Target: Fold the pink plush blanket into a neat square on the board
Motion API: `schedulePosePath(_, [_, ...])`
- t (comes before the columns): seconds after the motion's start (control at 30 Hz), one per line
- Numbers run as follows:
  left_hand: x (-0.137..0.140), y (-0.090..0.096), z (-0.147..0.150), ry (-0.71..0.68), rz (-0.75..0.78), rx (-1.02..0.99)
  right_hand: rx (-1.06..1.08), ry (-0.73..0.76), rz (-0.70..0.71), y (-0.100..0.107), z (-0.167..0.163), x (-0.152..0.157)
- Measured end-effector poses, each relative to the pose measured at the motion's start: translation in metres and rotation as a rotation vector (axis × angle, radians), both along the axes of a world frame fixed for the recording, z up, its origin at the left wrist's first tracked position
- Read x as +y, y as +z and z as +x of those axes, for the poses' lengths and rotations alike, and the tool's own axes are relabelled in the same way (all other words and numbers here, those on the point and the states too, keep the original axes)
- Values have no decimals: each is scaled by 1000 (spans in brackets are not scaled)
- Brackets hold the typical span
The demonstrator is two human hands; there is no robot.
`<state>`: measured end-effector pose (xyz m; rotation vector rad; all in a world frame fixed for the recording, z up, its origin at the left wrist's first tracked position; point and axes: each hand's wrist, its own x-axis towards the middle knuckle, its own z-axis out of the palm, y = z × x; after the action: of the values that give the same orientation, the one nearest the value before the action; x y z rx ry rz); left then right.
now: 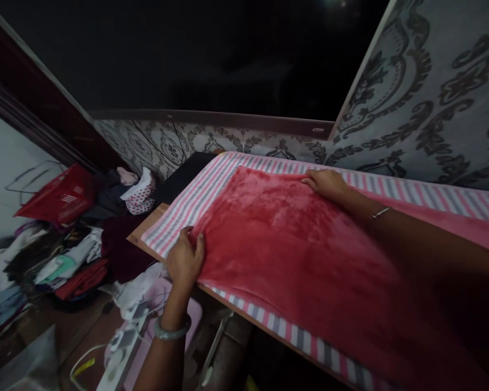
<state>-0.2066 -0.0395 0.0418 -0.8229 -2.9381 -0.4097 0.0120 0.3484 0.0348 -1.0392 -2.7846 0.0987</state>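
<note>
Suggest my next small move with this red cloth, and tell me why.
I'd probably smooth the far part of the red cloth with your right hand: that hand is at its far edge, your left hand is at its left edge and could steady it, and the far part looks uneven where it lies over the striped cloth.
</note>
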Motion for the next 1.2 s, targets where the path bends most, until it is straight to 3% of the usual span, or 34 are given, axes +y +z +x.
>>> schedulePosePath(0.1, [1,4,1,8,5,-5,-1,-119,-22,2,-12,-2])
schedulePosePath(0.2, [2,8,1,11,-1,-3,-20,-92,-49,5,-4,-1])
schedulePosePath(0.37, [5,11,-1,34,-20,23,-53,-13,3,1,78,-1])
schedulePosePath(0.5, [7,12,-1,36,-17,32,-6,-97,35,0,131,-11])
schedulePosePath(0.63, [8,15,2,28,-2,38,51,-284,2,10,128,-7])
schedulePosePath(0.8, [9,17,2,13,8,39,30,-285,-65,17,120,-7])
schedulePosePath(0.9, [10,16,2,5,10,66,38,-254,-46,17,138,-25])
schedulePosePath(1.0, [11,14,4,6,1,107,69,-125,8,13,171,-59])
schedulePosePath(1.1, [11,14,4,6,-21,121,74,-15,30,1,212,-103])
schedulePosePath(1.2, [11,17,-3,-35,-48,76,78,-5,41,-17,253,-138])
